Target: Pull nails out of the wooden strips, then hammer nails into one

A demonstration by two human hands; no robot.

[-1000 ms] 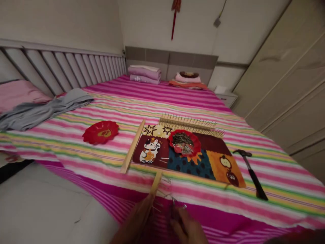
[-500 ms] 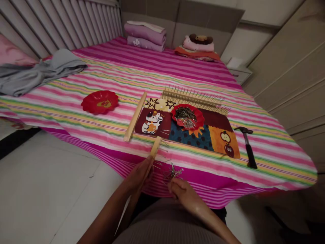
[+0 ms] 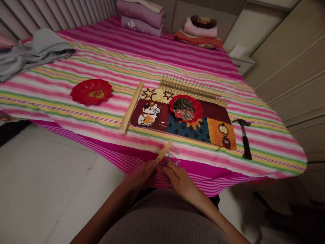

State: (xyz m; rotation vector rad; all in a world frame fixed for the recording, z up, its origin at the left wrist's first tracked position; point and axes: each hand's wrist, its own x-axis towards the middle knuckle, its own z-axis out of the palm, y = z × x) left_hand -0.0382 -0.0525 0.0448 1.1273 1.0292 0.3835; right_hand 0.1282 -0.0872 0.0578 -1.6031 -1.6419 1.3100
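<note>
– Two hands to check. Start with which?

– With the left hand (image 3: 148, 169), closed around the lower part of a wood strip (image 3: 164, 151), just off the near edge of the bed (image 3: 111, 117). Note the jutting nails (image 3: 175, 149) on its right side; gripped below, likely to leave that nailed length clear.

– And the right hand (image 3: 177, 175)?

– Pinched on a bunch of nails (image 3: 173, 160), with no gap visible; cannot count them. Held just beside the strip, probably to shorten reach.

– Where to find more nails?

– In the red bowl (image 3: 199, 110), on the patterned mat (image 3: 177, 130); apparently set there for firm footing above soft bedding.

– And the hammer (image 3: 244, 136)?

– Right of the mat, handle nearward, presumably for easy pick-up.

– Other strips?

– Left of the mat, a bare strip (image 3: 131, 107). Beyond the mat, nailed strips (image 3: 193, 89), perhaps set back to keep upright nails out of the way.
</note>
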